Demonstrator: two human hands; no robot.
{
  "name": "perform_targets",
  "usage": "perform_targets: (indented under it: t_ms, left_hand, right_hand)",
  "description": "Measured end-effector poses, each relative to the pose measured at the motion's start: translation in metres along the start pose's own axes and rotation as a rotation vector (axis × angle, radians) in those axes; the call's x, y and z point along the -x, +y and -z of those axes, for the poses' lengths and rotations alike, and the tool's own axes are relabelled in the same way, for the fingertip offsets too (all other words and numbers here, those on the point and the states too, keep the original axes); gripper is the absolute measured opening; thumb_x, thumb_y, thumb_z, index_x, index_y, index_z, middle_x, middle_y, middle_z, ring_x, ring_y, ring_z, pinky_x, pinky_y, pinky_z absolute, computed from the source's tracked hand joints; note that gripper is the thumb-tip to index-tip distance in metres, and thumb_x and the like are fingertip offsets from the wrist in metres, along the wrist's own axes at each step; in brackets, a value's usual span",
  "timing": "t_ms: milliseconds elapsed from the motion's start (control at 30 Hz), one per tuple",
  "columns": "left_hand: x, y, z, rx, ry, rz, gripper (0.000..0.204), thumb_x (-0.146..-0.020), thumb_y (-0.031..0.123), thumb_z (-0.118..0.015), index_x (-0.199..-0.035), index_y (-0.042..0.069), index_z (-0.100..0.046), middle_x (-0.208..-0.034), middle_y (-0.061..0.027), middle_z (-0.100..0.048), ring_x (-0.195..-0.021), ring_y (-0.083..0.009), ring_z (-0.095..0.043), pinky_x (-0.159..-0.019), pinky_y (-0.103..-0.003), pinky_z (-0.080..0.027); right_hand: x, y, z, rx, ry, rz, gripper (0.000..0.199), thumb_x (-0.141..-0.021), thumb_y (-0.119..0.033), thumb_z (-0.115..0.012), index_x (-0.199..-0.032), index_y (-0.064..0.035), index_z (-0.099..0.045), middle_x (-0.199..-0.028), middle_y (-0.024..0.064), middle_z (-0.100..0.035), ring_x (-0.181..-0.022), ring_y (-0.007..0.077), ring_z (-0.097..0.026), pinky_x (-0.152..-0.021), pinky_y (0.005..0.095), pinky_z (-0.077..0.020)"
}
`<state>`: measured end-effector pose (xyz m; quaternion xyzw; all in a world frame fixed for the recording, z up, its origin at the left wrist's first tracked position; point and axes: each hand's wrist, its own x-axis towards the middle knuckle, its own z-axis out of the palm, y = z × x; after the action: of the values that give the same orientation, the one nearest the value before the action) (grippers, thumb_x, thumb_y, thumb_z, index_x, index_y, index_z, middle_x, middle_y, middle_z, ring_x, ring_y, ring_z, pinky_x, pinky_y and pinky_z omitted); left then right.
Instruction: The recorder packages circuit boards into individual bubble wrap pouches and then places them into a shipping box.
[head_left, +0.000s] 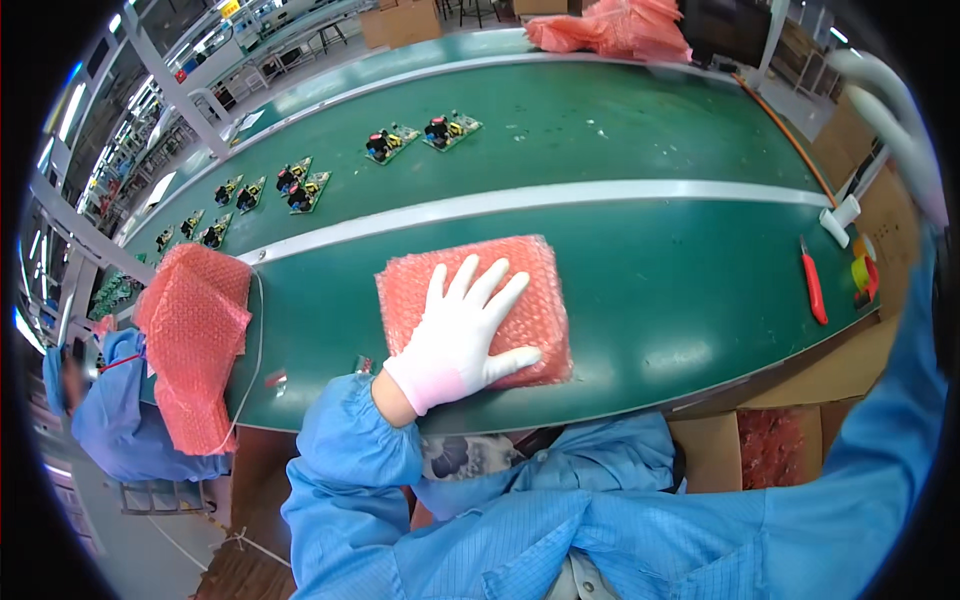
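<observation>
A flat pile of pink bubble wrap sheets or bags (545,300) lies near the front edge of the green bench. My left hand (455,335), in a white glove with a pink cuff, rests on it palm down, fingers spread. My right arm reaches far out to the upper right. The white-gloved right hand (888,110) shows there, stretched by the lens, with its fingers extended and apart and nothing visible in them. Below it stand a white fitting on a metal bar (840,220), red-handled cutters (812,285) and a yellow-green tape roll (862,272).
Several circuit boards (305,190) sit on the green belt beyond the pale rail (600,192). More pink bubble wrap (195,340) drapes over the bench's left end, beside a co-worker's blue sleeve (115,400). A far heap of wrap (610,30) and an open cardboard box (705,450) also show.
</observation>
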<state>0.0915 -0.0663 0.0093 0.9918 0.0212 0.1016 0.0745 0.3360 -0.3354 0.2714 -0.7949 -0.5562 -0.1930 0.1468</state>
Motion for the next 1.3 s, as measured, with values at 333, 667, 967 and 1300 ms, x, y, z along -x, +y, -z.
perform_targets:
  t_ms: [333, 667, 967, 1300]
  left_hand:
    - [-0.021, -0.057, -0.040, 0.132, 0.156, 0.080, 0.068, -0.084, 0.051, -0.055, -0.130, 0.001, -0.047, -0.129, -0.0222, -0.050, -0.121, -0.0394, -0.044, -0.105, -0.051, -0.029]
    - [-0.018, -0.061, -0.040, 0.157, 0.148, 0.103, 0.066, -0.081, 0.045, -0.058, -0.127, -0.001, -0.046, -0.126, -0.0208, -0.048, -0.115, -0.0358, -0.045, -0.103, -0.051, -0.028]
    - [-0.014, -0.061, -0.047, 0.090, 0.207, 0.073, 0.065, -0.086, 0.050, -0.053, -0.130, 0.002, -0.048, -0.128, -0.0200, -0.050, -0.120, -0.0366, -0.044, -0.105, -0.050, -0.029]
    - [-0.002, -0.032, -0.012, 0.077, 0.436, -0.125, 0.031, -0.075, 0.028, -0.070, -0.097, 0.008, -0.062, -0.094, -0.0097, -0.057, -0.091, -0.0305, -0.055, -0.078, -0.042, -0.044]
  right_hand:
    - [-0.257, -0.099, -0.350, 0.085, -0.372, 0.238, 0.029, -0.081, -0.031, -0.057, -0.096, -0.0087, -0.068, -0.094, 0.0154, -0.068, -0.092, 0.0325, -0.064, -0.082, 0.0425, -0.0500]
    - [-0.277, -0.133, -0.498, -0.059, -0.245, -0.223, 0.045, -0.085, -0.044, -0.053, -0.107, -0.0058, -0.055, -0.097, 0.0193, -0.067, -0.092, 0.0337, -0.065, -0.081, 0.0426, -0.0507]
    - [-0.207, -0.095, -0.423, -0.452, -0.109, -0.032, 0.029, -0.079, -0.017, -0.059, -0.104, -0.0024, -0.056, -0.091, 0.0144, -0.064, -0.086, 0.0261, -0.063, -0.080, 0.0346, -0.0494]
    - [-0.046, -0.058, -0.264, -1.248, -0.221, -0.269, 0.034, -0.071, 0.004, -0.053, -0.104, -0.0003, -0.056, -0.098, 0.0027, -0.057, -0.089, 0.0108, -0.055, -0.082, 0.0256, -0.0449]
